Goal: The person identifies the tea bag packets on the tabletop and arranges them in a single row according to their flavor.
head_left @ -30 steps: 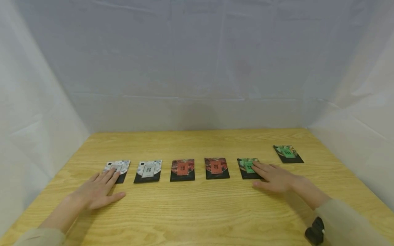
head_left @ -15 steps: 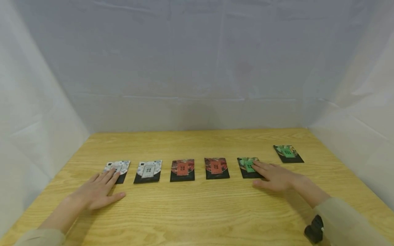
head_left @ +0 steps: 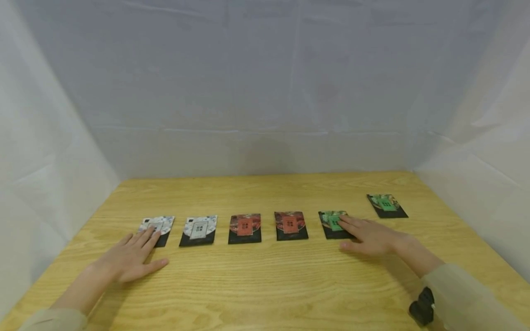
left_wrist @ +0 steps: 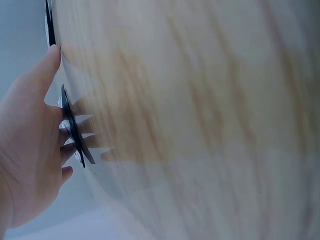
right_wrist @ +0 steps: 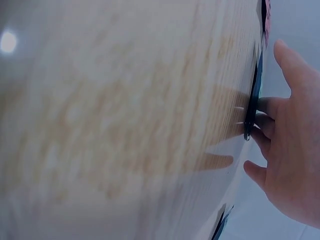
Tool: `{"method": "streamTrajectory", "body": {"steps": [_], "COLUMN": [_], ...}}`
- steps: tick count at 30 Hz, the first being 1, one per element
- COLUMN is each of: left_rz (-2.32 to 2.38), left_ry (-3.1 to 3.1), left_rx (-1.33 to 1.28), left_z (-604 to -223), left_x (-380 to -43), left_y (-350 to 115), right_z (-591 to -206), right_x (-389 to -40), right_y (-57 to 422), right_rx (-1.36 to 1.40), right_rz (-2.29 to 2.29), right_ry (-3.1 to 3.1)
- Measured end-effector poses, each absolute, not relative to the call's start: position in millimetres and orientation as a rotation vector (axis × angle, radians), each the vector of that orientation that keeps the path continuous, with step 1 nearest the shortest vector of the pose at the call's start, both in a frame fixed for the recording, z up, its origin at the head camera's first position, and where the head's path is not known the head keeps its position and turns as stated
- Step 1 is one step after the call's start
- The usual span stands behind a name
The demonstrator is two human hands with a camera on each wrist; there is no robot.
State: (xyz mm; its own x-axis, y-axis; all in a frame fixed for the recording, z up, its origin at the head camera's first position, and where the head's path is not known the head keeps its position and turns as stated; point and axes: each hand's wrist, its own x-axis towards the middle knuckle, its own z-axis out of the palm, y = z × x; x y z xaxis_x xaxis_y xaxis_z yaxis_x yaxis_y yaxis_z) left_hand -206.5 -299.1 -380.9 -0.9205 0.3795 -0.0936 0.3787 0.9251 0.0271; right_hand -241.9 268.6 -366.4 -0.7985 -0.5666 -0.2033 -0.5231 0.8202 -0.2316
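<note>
My left hand (head_left: 128, 259) lies with fingers stretched over the leftmost white-and-black packet (head_left: 163, 225), its fingertips touching the top. In the left wrist view that flat packet (left_wrist: 72, 125) shows edge-on under the fingers. On the other side, my right hand (head_left: 370, 236) rests its straight fingers on a green-and-black packet (head_left: 329, 225), covering its right part. The right wrist view shows this packet (right_wrist: 255, 95) edge-on at the fingertips. Between the hands lie a second white packet (head_left: 199, 229) and two red-and-black packets, one left (head_left: 245, 227) and one right (head_left: 290, 225).
Another green packet (head_left: 387, 205) lies farther back at the right, outside the row. The wooden table (head_left: 248, 285) is bordered by pale sheeting (head_left: 265, 92) behind and at both sides. A small black device (head_left: 422, 307) sits by the right sleeve.
The green packet under my right hand has shifted very slightly away from me, with the fingers on it. My left hand and the other packets stay in place.
</note>
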Motion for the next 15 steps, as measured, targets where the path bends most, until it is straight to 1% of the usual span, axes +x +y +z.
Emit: {"method": "streamTrajectory", "body": {"steps": [10,15], "left_rz": [0.039,0.043], "left_ry": [2.979,2.974], "left_rx": [0.585,0.593], "left_z": [-381.5,-379.5], "left_x": [-206.9,-206.0], "left_y": [-299.9,-298.5], "right_z": [-371.1,-367.9], "right_x": [-246.8,-250.0], "right_y": [280.3,296.1], "right_rx": [-0.857,-0.800], "right_rz": [-0.345,-0.381], "right_ry": [2.798,2.849]}}
